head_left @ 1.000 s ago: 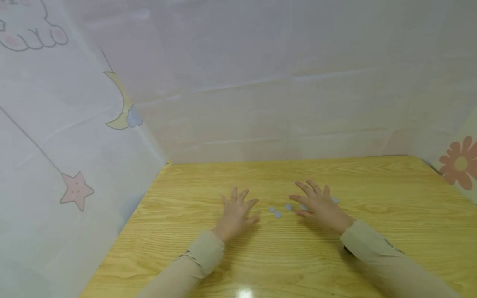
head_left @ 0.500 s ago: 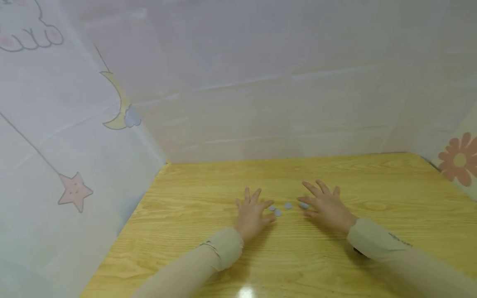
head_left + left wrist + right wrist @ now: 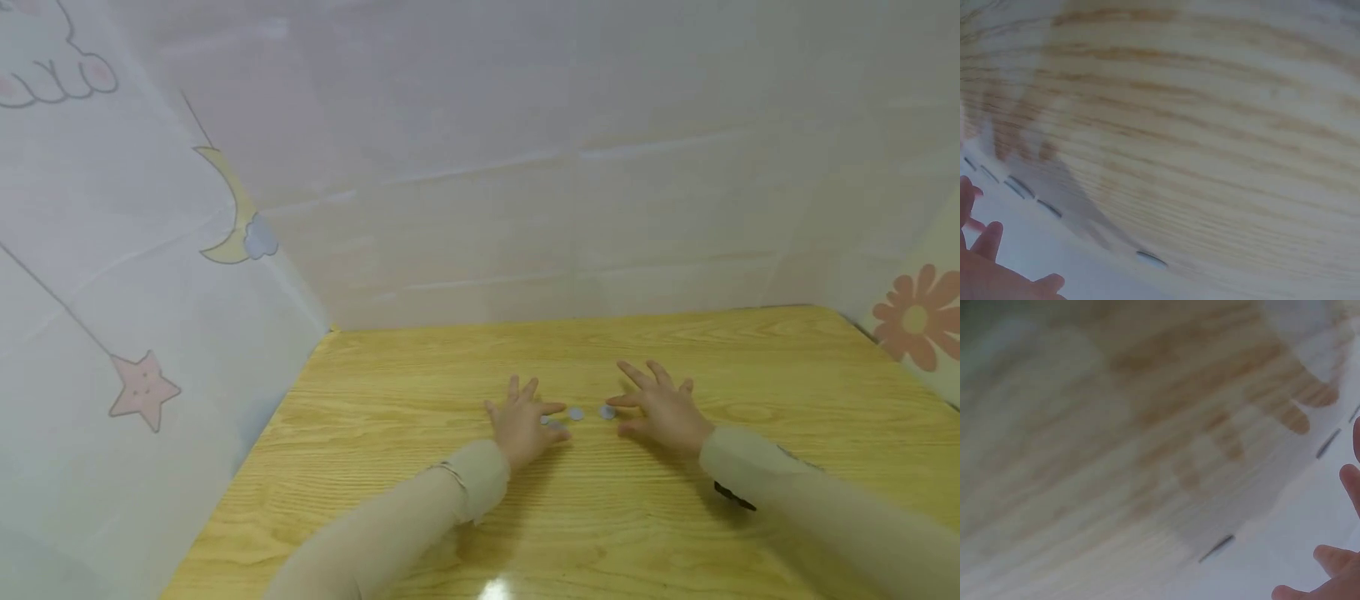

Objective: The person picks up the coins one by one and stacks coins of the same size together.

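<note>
Several small, flat grey discs that look like coins lie in a loose row on the wooden table. In the head view, one disc [image 3: 575, 414] sits between the hands, and another disc [image 3: 607, 412] is at the right index fingertip; touch cannot be told. My left hand [image 3: 521, 427] has its fingers spread, with a disc [image 3: 556, 426] partly covered near its thumb. My right hand [image 3: 663, 414] is spread too, palm down. Edge-on discs [image 3: 1049, 209] show in the left wrist view beyond the left fingers. The right wrist view shows a disc [image 3: 1217, 548] near the right fingers.
The wooden table [image 3: 420, 367] reaches back to a pale sheet wall [image 3: 465, 208]. Another sheet with a printed star [image 3: 145, 389] and moon stands along the left, and one with a printed flower [image 3: 917, 319] at the right.
My left hand has slid rightward, up to the discs by its thumb. The right hand has shifted slightly right. Discs seen earlier beside each hand are now out of sight in the head view.
</note>
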`<state>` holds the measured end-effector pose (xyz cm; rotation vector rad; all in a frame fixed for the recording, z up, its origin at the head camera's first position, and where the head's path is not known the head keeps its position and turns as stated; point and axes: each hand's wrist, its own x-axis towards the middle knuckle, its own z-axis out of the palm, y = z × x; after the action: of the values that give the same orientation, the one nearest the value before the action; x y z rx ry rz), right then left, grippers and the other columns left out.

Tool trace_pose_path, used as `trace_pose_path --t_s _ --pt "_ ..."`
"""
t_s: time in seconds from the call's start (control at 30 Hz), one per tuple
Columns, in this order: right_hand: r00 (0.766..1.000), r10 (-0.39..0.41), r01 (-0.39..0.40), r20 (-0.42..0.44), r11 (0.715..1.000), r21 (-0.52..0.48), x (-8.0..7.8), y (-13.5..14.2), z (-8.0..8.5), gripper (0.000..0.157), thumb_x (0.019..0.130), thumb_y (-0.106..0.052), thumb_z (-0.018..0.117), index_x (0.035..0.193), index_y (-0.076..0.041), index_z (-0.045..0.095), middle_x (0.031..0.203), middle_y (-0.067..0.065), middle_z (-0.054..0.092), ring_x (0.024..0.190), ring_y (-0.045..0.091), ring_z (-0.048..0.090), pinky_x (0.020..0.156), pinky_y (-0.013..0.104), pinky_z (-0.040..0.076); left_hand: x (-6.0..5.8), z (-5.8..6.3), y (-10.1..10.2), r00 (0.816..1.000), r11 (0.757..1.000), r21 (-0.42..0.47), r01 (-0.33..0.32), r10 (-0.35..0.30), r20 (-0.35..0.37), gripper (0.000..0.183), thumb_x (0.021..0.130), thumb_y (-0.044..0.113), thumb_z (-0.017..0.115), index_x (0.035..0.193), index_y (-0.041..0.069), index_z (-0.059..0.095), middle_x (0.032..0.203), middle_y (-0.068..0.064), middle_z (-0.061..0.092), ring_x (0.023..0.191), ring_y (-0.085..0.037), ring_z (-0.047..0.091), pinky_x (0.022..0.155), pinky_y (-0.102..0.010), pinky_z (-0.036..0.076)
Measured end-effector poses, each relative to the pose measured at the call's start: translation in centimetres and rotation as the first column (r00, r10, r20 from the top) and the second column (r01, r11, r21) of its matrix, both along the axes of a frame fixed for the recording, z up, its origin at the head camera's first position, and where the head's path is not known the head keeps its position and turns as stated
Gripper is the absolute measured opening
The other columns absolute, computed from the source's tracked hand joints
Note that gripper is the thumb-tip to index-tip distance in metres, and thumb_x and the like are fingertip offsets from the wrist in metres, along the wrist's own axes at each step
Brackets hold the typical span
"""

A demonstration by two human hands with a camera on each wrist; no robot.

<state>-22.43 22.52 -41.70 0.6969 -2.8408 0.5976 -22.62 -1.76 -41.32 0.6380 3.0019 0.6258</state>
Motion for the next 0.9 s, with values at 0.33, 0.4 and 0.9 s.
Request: trace_pose_path --t_s 0.33,0.4,0.9 --pt "0.992 -0.013 0.021 0.125 0.998 -0.062 -2.2 1.0 -1.3 0.047 0.074 -0.032 0.081 0.113 -0.008 0.072 0.151 0.031 0.024 0.127 0.070 0.010 0.073 0.091 0.004 -0.7 0.2 1.8 0.984 0.993 -0.007 -0.117 0.117 0.134 0.048 0.084 0.051 0.068 0.128 0.031 0.064 0.157 -0.012 0.027 0.146 -0.039 0.007 0.102 -0.075 0.012" --pt "0.989 -0.009 0.019 0.145 0.997 -0.073 -2.5 1.1 -1.4 0.048 0.073 -0.034 0.081 0.113 -0.008 0.072 0.151 0.032 0.024 0.127 0.071 0.010 0.072 0.091 0.004 -0.7 0.3 2.3 0.981 0.992 -0.023 -0.124 0.126 0.146 0.049 0.084 0.053 0.067 0.128 0.033 0.064 0.157 -0.011 0.028 0.146 -0.038 0.008 0.103 -0.074 0.013" --pt "0.966 0.037 -0.008 0.255 0.993 -0.115 -4.3 1.4 -2.1 0.048 0.071 -0.040 0.081 0.107 -0.009 0.074 0.152 0.031 0.022 0.128 0.071 0.005 0.074 0.090 -0.001 -1.0 0.1 5.1 0.970 0.985 -0.047 -0.163 0.169 0.174 0.046 0.084 0.053 0.066 0.125 0.034 0.065 0.155 -0.008 0.034 0.147 -0.032 0.013 0.106 -0.070 0.013"
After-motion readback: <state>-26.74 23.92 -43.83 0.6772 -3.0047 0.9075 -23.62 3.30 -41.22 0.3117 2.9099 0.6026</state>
